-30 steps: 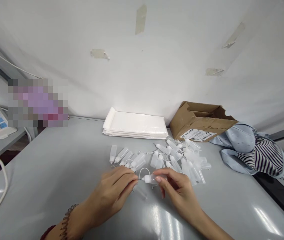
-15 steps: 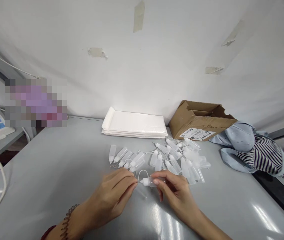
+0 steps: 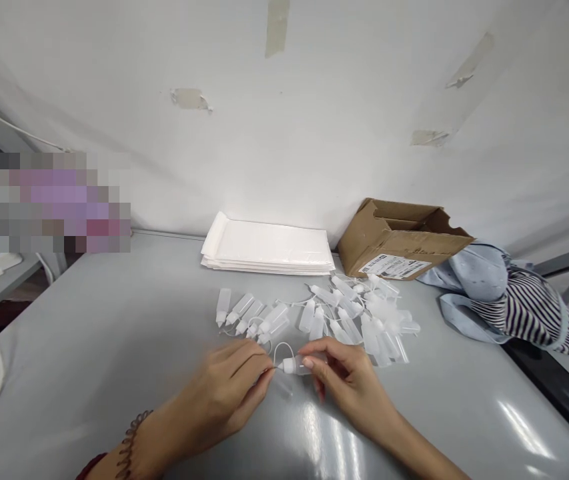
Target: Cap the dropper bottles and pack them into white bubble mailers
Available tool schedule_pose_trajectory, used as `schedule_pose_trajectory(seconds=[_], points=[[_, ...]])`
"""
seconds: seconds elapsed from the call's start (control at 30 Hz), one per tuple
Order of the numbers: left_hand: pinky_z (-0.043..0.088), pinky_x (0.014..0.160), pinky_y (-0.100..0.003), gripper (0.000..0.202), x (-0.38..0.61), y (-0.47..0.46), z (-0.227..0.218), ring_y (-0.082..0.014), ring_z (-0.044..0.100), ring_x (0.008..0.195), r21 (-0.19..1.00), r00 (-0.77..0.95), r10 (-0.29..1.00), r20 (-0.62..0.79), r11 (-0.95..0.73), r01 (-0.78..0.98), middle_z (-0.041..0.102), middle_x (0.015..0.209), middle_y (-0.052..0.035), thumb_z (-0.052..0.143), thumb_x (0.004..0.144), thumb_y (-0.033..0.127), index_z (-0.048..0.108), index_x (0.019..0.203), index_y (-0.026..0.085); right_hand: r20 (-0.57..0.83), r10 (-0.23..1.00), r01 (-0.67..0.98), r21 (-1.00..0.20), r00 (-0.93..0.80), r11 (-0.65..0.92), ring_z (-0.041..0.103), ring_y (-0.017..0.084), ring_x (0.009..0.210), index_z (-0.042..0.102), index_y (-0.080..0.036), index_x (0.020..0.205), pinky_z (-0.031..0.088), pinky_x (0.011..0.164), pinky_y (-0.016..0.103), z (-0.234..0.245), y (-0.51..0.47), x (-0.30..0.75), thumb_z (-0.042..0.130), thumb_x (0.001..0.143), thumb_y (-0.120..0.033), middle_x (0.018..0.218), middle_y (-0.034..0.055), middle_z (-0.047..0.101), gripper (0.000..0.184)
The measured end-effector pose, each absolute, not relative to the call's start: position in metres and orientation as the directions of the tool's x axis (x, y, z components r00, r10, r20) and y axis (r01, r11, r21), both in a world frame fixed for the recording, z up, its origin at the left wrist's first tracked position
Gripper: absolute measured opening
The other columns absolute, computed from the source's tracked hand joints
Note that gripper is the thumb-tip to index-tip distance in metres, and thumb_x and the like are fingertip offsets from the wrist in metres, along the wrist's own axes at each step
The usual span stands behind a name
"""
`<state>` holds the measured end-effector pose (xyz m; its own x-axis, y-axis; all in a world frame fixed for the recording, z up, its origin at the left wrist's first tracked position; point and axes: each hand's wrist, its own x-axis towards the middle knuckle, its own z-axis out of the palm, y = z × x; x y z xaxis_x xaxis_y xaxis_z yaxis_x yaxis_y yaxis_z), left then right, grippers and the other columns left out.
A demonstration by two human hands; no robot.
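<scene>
- Right now the right hand (image 3: 349,383) is pinching a small clear bottle (image 3: 298,365) by its body. Thumb and forefinger are closed on it, holding it sideways just above the table (image 3: 114,333), in front of the person and near the loose pile (image 3: 369,317).
- The left hand (image 3: 234,393) is closing its fingertips (image 3: 260,371) on the bottle's nozzle (image 3: 284,365) end, with the other fingers curling under.
- By the look of it, the step is going best when the right hand is keeping the bottle level and steady. The left should be working straight along the nozzle's line, not at a slant.
- A light pinch is probably sparing the soft body from squashing.
- A thin white loop (image 3: 284,347) is arching over the nozzle, and the fingertips are doing well to keep clear of it.
- Behind the hands, a tidy row (image 3: 249,313) of bottles is lying to the left of the pile. Further back, a stack of bags (image 3: 269,247), a box (image 3: 399,237) and a cloth (image 3: 509,300) are lying.
- The left fingertips are hiding what they are gripping, so cap or bare tip cannot be told apart.
- Blur is softening both hands, and a pixelated patch is covering part of the left side.
</scene>
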<state>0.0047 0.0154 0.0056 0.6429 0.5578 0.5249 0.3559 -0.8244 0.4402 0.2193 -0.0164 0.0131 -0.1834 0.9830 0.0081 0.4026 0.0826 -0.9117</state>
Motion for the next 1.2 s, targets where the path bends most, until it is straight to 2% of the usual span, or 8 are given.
schedule_pose_trajectory(seconds=[0.13, 0.33, 0.43, 0.53, 0.6, 0.67, 0.87, 1.2], points=[[0.043, 0.061, -0.027, 0.012, 0.002, 0.02, 0.004, -0.0163, 0.055, 0.065, 0.404, 0.655, 0.564, 0.503, -0.823, 0.399, 0.059, 0.071, -0.0032, 0.05, 0.088, 0.005, 0.057, 0.084, 0.014, 0.156, 0.974, 0.562, -0.797, -0.166, 0.224, 0.061, 0.01, 0.048, 0.062, -0.017, 0.088, 0.05, 0.045, 0.018, 0.008, -0.011, 0.225, 0.052, 0.094, -0.029, 0.059, -0.0018, 0.064, 0.016], [0.038, 0.056, -0.025, 0.016, -0.004, 0.025, 0.005, -0.0145, 0.05, 0.059, 0.356, 0.639, 0.606, 0.474, -0.796, 0.49, 0.055, 0.067, -0.0011, 0.047, 0.089, 0.008, 0.054, 0.077, 0.016, 0.402, 0.898, 0.695, -0.594, -0.182, 0.406, 0.065, 0.021, 0.091, 0.062, -0.017, 0.099, 0.057, 0.069, 0.033, -0.001, -0.001, 0.238, 0.048, 0.093, -0.022, 0.103, 0.0136, 0.066, 0.015], [0.036, 0.053, -0.024, 0.02, -0.003, 0.026, 0.005, -0.0139, 0.05, 0.057, 0.331, 0.646, 0.623, 0.442, -0.782, 0.528, 0.055, 0.065, -0.0006, 0.044, 0.09, 0.011, 0.052, 0.073, 0.017, 0.429, 0.858, 0.726, -0.488, -0.283, 0.484, 0.059, 0.026, 0.109, 0.063, -0.019, 0.105, 0.051, 0.088, 0.045, -0.003, 0.002, 0.239, 0.048, 0.092, -0.018, 0.116, 0.0137, 0.065, 0.02], [0.035, 0.052, -0.025, 0.023, -0.003, 0.025, 0.005, -0.0137, 0.05, 0.054, 0.32, 0.655, 0.633, 0.413, -0.774, 0.546, 0.054, 0.062, 0.0, 0.043, 0.09, 0.012, 0.049, 0.069, 0.018, 0.373, 0.834, 0.799, -0.298, -0.406, 0.522, 0.051, 0.029, 0.121, 0.06, -0.017, 0.115, 0.048, 0.091, 0.048, -0.004, 0.003, 0.239, 0.045, 0.092, -0.014, 0.131, 0.0144, 0.058, 0.027], [0.035, 0.051, -0.025, 0.024, -0.003, 0.025, 0.004, -0.014, 0.051, 0.053, 0.31, 0.66, 0.639, 0.395, -0.769, 0.559, 0.053, 0.061, 0.0001, 0.042, 0.09, 0.013, 0.048, 0.067, 0.018, 0.318, 0.819, 0.83, -0.14, -0.478, 0.539, 0.051, 0.03, 0.121, 0.059, -0.015, 0.116, 0.047, 0.09, 0.047, -0.005, 0.003, 0.238, 0.044, 0.093, -0.014, 0.133, 0.0143, 0.057, 0.028], [0.034, 0.049, -0.026, 0.025, -0.003, 0.025, 0.004, -0.0144, 0.051, 0.051, 0.299, 0.664, 0.643, 0.382, -0.766, 0.569, 0.053, 0.06, 0.0, 0.041, 0.09, 0.013, 0.048, 0.067, 0.018, 0.295, 0.806, 0.831, -0.061, -0.514, 0.553, 0.052, 0.031, 0.119, 0.06, -0.014, 0.114, 0.045, 0.09, 0.047, -0.006, 0.002, 0.239, 0.044, 0.094, -0.015, 0.132, 0.0131, 0.058, 0.026], [0.033, 0.049, -0.027, 0.029, -0.003, 0.026, 0.003, -0.0142, 0.052, 0.049, 0.27, 0.676, 0.64, 0.366, -0.768, 0.581, 0.054, 0.057, 0.0005, 0.042, 0.094, 0.019, 0.048, 0.065, 0.018, 0.336, 0.78, 0.824, -0.017, -0.528, 0.566, 0.058, 0.027, 0.109, 0.063, -0.016, 0.102, 0.038, 0.094, 0.047, -0.013, 0.0, 0.241, 0.042, 0.095, -0.01, 0.12, 0.0096, 0.066, 0.023], [0.03, 0.048, -0.027, 0.038, -0.001, 0.027, 0.004, -0.0131, 0.044, 0.046, 0.246, 0.66, 0.622, 0.422, -0.779, 0.577, 0.049, 0.055, 0.0018, 0.037, 0.099, 0.023, 0.047, 0.063, 0.018, 0.376, 0.78, 0.843, 0.007, -0.501, 0.538, 0.06, 0.023, 0.084, 0.063, -0.016, 0.093, 0.039, 0.084, 0.042, -0.013, 0.001, 0.238, 0.048, 0.091, -0.01, 0.106, 0.0124, 0.067, 0.017]])
